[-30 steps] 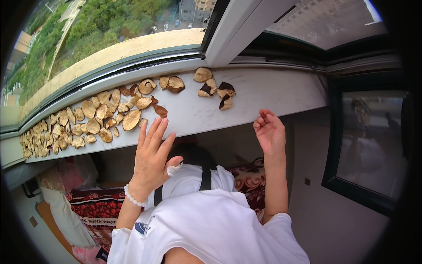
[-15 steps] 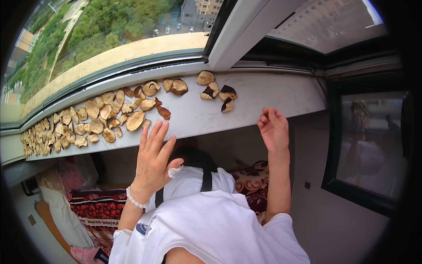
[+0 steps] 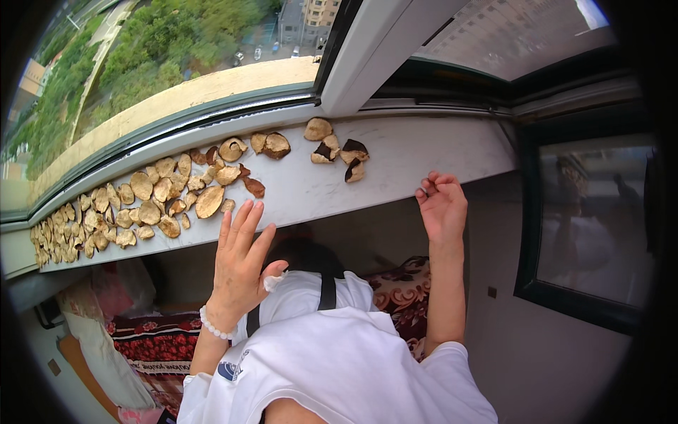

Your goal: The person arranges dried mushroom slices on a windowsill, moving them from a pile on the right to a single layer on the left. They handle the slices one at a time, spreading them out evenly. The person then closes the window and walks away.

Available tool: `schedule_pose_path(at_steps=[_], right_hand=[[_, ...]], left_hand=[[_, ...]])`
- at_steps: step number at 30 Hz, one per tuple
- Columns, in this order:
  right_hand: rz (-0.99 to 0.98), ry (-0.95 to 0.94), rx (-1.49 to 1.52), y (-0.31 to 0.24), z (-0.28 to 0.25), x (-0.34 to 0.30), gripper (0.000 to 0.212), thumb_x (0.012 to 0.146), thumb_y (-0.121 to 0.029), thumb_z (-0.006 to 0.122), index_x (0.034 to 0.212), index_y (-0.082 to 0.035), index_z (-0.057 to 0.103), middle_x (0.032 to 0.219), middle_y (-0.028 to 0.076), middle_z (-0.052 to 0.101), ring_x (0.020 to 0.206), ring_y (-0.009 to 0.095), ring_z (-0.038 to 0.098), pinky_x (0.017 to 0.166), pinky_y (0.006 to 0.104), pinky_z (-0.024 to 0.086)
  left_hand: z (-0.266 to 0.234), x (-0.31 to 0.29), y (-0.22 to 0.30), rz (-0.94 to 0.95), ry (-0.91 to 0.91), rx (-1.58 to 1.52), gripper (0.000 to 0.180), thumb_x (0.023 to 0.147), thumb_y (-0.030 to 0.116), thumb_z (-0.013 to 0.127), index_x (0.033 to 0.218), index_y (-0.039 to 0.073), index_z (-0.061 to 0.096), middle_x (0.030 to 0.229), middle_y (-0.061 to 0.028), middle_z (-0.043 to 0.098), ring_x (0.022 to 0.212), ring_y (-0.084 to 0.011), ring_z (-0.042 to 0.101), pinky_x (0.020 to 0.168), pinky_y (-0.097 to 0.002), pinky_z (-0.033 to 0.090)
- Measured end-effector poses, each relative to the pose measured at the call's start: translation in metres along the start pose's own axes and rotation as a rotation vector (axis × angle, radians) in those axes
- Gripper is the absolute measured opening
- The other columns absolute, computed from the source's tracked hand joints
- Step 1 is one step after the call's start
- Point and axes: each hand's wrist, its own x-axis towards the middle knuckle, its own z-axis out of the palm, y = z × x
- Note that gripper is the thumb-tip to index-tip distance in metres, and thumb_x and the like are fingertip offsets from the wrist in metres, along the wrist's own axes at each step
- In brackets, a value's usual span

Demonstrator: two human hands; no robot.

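Note:
My left hand [image 3: 240,265] is over the near edge of the windowsill [image 3: 296,187], its fingers spread and holding nothing. A scrap of white wrap [image 3: 273,283] is around its thumb, and a white bead bracelet [image 3: 214,324] circles the wrist. Just beyond its fingertips lie dried, curled tan pieces like peel [image 3: 209,202], spread along the left of the sill. A reddish-brown piece [image 3: 254,187] is nearest. My right hand [image 3: 443,205] hovers at the sill's front edge with fingers curled in; whatever they may hold is too small to make out. Several dark-and-tan pieces [image 3: 354,150] sit between the hands.
Behind the sill runs a window frame [image 3: 357,56] with trees and buildings far below. At the right stands an opened dark-framed window pane [image 3: 593,226]. Patterned red fabric [image 3: 155,346] and a pale cloth lie below left.
The view has shifted slightly, so the sill and its pieces sit a little further left. My right hand's fingers have changed their curl a little; my left hand stays spread.

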Motion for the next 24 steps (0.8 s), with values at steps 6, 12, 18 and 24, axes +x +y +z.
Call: schedule_pose_path(at_steps=[6, 12, 18, 24], right_hand=[[0.03, -0.062, 0.059, -0.002, -0.004, 0.013, 0.005, 0.082, -0.005, 0.051, 0.083, -0.008, 0.055, 0.093, 0.008, 0.061, 0.086, 0.022, 0.056, 0.077, 0.0375, 0.047], [-0.037, -0.007, -0.025, -0.018, 0.012, 0.036, 0.011, 0.098, -0.011, 0.05, 0.089, -0.007, 0.055, 0.091, 0.007, 0.06, 0.084, 0.02, 0.056, 0.075, 0.0358, 0.048], [-0.219, -0.112, -0.161, -0.036, 0.024, 0.066, 0.022, 0.106, -0.02, 0.052, 0.089, -0.007, 0.056, 0.081, 0.005, 0.057, 0.073, 0.018, 0.055, 0.066, 0.0318, 0.047], [-0.297, -0.32, -0.315, -0.056, 0.035, 0.072, 0.031, 0.105, -0.029, 0.058, 0.083, -0.006, 0.057, 0.068, 0.002, 0.051, 0.062, 0.014, 0.05, 0.059, 0.028, 0.044]], left_hand=[[0.0, 0.0, -0.002, 0.003, 0.007, 0.0, 0.057, 0.097, 0.049, 0.058, 0.115, -0.006, 0.065, 0.148, -0.0255, 0.047, 0.143, -0.0431, 0.04, 0.118, -0.0581, 0.026], [-0.001, -0.002, -0.004, -0.012, 0.018, 0.001, 0.058, 0.097, 0.049, 0.058, 0.116, -0.006, 0.065, 0.148, -0.0258, 0.047, 0.142, -0.0436, 0.04, 0.118, -0.0582, 0.026], [-0.003, -0.002, -0.003, -0.029, 0.022, 0.012, 0.058, 0.098, 0.049, 0.056, 0.118, -0.005, 0.065, 0.148, -0.0256, 0.047, 0.143, -0.0435, 0.04, 0.118, -0.0576, 0.026], [-0.007, -0.005, -0.003, -0.029, 0.047, 0.009, 0.055, 0.096, 0.045, 0.061, 0.117, -0.006, 0.065, 0.148, -0.0259, 0.047, 0.143, -0.0428, 0.04, 0.118, -0.0569, 0.026]])
